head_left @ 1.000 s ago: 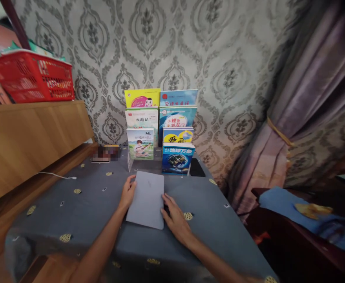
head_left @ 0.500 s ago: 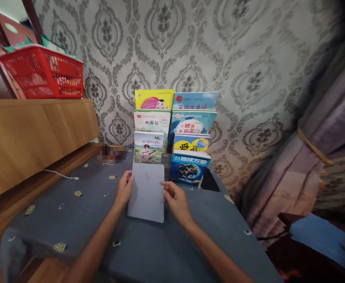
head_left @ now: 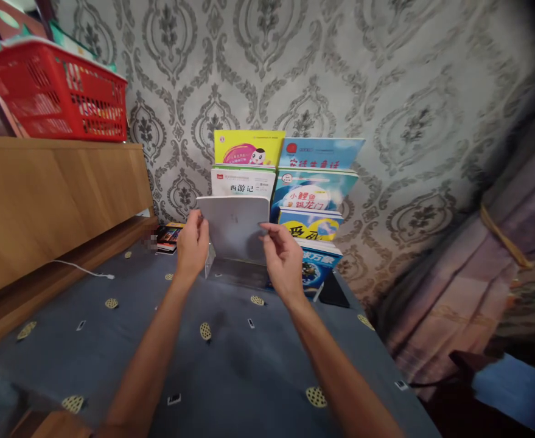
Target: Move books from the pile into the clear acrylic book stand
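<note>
A thin grey book [head_left: 235, 225] is held upright between my two hands. My left hand [head_left: 193, 243] grips its left edge, with the thumb toward me. On the opposite edge, my right hand [head_left: 285, 258] pinches the cover between thumb and fingers. The book stands in front of a white book [head_left: 244, 182] and a yellow book [head_left: 249, 146], above the front step of a clear stand [head_left: 209, 261]. Whether its lower edge touches the stand, I cannot tell. In the right column are a light-blue book [head_left: 324, 152], a teal book [head_left: 317, 188] and an Earth-cover book [head_left: 315, 271], partly behind my right hand.
A black phone-like slab [head_left: 333, 291] lies right of the stand on the dark patterned cloth [head_left: 230, 365]. Some dark books [head_left: 169, 237] and a white cable [head_left: 84, 269] lie leftward. A red basket [head_left: 52, 91] sits on a wooden cabinet [head_left: 57, 188]; a curtain [head_left: 468, 292] hangs at right.
Both hands have carried the grey book forward and up from the cloth to the stand's left column. It now hides the book with the guitar player. The view has shifted slightly.
</note>
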A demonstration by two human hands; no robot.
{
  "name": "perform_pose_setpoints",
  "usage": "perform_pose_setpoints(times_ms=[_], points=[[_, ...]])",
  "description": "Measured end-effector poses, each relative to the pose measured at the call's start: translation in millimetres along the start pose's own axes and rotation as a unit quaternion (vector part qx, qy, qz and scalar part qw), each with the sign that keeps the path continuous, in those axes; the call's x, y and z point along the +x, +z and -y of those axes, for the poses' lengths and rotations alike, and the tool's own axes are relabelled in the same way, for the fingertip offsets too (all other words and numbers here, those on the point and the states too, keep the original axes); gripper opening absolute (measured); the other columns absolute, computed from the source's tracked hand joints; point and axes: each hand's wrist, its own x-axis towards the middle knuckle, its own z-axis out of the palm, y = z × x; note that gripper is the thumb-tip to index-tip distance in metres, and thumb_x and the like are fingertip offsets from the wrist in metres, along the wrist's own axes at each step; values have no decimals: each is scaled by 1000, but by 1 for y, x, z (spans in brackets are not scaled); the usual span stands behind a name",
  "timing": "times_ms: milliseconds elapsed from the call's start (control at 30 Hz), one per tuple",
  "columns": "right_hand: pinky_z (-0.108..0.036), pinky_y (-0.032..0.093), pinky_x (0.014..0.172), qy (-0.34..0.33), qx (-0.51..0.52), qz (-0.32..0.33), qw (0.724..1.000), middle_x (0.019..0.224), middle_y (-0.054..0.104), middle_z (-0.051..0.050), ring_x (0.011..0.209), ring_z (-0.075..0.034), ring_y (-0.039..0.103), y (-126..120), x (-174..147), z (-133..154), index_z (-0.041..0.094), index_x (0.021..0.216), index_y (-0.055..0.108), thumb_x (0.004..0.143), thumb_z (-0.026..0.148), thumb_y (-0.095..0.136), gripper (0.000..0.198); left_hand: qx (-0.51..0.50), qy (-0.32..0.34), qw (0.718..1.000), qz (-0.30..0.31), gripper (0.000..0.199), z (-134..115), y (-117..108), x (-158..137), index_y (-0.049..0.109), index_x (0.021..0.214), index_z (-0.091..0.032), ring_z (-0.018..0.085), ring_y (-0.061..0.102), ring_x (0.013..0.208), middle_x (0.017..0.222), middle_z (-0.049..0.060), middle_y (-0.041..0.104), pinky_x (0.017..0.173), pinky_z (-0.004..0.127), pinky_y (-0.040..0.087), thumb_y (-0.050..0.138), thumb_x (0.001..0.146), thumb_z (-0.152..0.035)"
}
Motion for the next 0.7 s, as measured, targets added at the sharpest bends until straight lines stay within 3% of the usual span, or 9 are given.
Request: perform_pose_setpoints(times_ms=[133, 467, 700], points=[[-40, 55, 88, -14, 31, -4, 999, 101, 69, -6, 91, -21, 67, 7, 12, -7, 22, 104, 64, 94, 29, 50, 19, 2, 36, 999, -21, 14, 2, 0, 12, 58, 98, -22, 19, 63, 85, 88, 4, 65, 80, 29, 49, 47, 98, -31], [-38, 54, 89, -44, 42, -13, 998, 101, 68, -5, 97, -21, 67, 18, 8, -31, 23, 100, 64, 96, 29, 50, 16, -18, 57, 997, -55, 19, 23, 15, 20, 60, 99, -19, 16, 64, 77, 86, 2, 64, 79, 33, 56, 46, 102, -31], [-39, 55, 90, -39, 52, 8, 998, 101, 67, -5, 97, -20, 66, 19, 10, -43, 23, 100, 64, 95, 27, 49, 16, -11, 32, 999, -34, 16, 36, 21, 22, 60, 97, -18, 16, 65, 76, 84, 3, 63, 78, 34, 57, 48, 100, -27]])
